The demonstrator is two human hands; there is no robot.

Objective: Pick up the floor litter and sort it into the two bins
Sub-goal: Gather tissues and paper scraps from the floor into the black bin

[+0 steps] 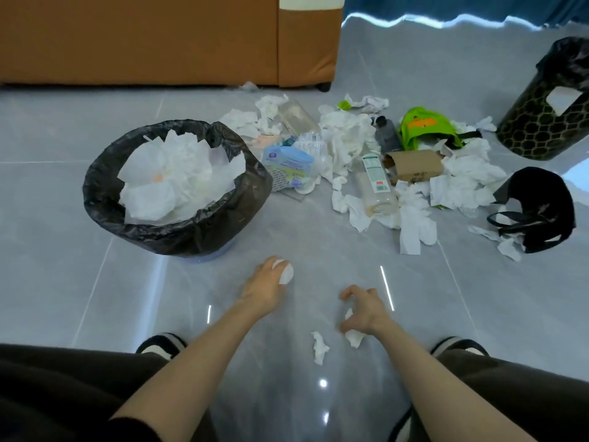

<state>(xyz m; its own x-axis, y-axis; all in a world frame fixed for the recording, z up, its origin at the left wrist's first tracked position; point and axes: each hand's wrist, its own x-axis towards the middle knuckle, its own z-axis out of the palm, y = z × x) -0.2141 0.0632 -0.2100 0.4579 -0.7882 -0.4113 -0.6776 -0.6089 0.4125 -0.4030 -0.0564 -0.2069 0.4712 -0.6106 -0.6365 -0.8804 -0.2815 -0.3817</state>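
Observation:
My left hand (267,283) is closed around a small white tissue wad (286,274), low over the floor just in front of the near bin (105,186), which has a black liner and is full of white paper. My right hand (363,309) curls over a crumpled tissue (354,338) on the floor, thumb and fingers pinching it. Another tissue scrap (319,347) lies loose just left of it. A second bin (541,122), dark with a gold honeycomb pattern, stands at the far right.
A litter pile spreads across the middle: tissues (347,135), a clear bottle (376,183), a cardboard box (414,165), a green bag (424,124), a blue packet (287,162), a black bag (538,208). A brown sofa (159,39) lines the back. My slippers flank both arms.

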